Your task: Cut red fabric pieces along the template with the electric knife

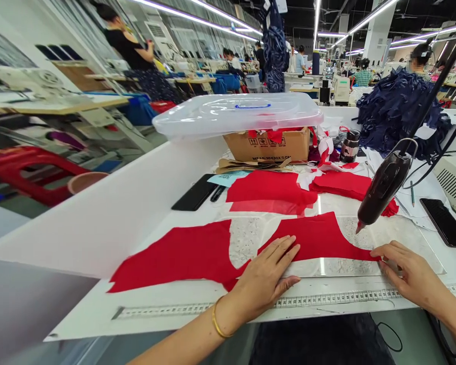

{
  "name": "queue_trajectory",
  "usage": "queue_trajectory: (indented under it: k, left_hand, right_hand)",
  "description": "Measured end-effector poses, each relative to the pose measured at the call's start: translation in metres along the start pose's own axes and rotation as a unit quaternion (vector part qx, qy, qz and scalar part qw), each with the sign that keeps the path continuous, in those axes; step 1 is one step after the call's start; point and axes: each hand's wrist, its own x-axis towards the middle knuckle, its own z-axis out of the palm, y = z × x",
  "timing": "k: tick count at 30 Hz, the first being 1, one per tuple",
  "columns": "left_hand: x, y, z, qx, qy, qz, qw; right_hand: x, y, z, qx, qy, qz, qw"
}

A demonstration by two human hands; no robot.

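My left hand (pixel 268 274) lies flat with fingers stretched over a red cut fabric piece (pixel 311 235). With thumb and fingertips, my right hand (pixel 406 266) pinches the narrow right tip of that same piece. The fabric rests on a clear, scratched sheet (pixel 395 238) on the white table. To the left, another red fabric piece (pixel 186 256) spreads out and reaches under or beside my left wrist; the join is hidden. A dark handheld tool with a pointed tip (pixel 383 190) hangs above the right end of the fabric. A measuring tape (pixel 327 298) runs along the table's front edge.
Behind lie red fabric stacks (pixel 266 187), a cardboard box (pixel 269 144) under a clear plastic lid (pixel 235 114), and a dark jar (pixel 350 146). Phones (pixel 446 220) lie at the sides. A heap of navy strips (pixel 399 109) is at the back right. Other people work at machines beyond.
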Motion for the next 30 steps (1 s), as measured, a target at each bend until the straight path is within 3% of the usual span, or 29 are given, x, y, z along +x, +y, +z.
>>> queue_trajectory:
  k: [7, 11, 15, 17, 20, 24, 30]
  left_hand:
    - [0.015, 0.005, 0.002, -0.034, 0.008, 0.009, 0.999]
    - [0.02, 0.008, 0.004, -0.039, 0.004, 0.009, 0.999]
    - [0.018, 0.009, 0.005, -0.031, 0.014, 0.007, 0.999]
    - [0.018, 0.007, 0.003, -0.023, 0.021, 0.01, 0.999]
    - [0.02, 0.002, -0.003, -0.011, 0.035, 0.014, 0.999]
    - [0.031, -0.014, -0.013, 0.002, 0.083, -0.027, 0.996]
    - [0.063, -0.033, -0.02, 0.122, 0.092, -0.091, 0.984]
  right_hand:
    - [0.019, -0.015, 0.014, 0.008, 0.079, -0.06, 0.995]
    - [0.064, -0.046, 0.043, 0.037, 0.013, -0.092, 0.995]
    - [0.124, -0.073, 0.066, -0.034, -0.085, 0.051, 0.994]
    - [0.151, -0.079, 0.074, -0.069, -0.084, 0.121, 0.987]
    - [0.178, -0.08, 0.084, -0.074, -0.07, 0.155, 0.983]
    - [0.183, -0.077, 0.088, -0.035, -0.046, 0.158, 0.986]
    - [0.156, -0.069, 0.07, 0.066, -0.017, 0.14, 0.988]
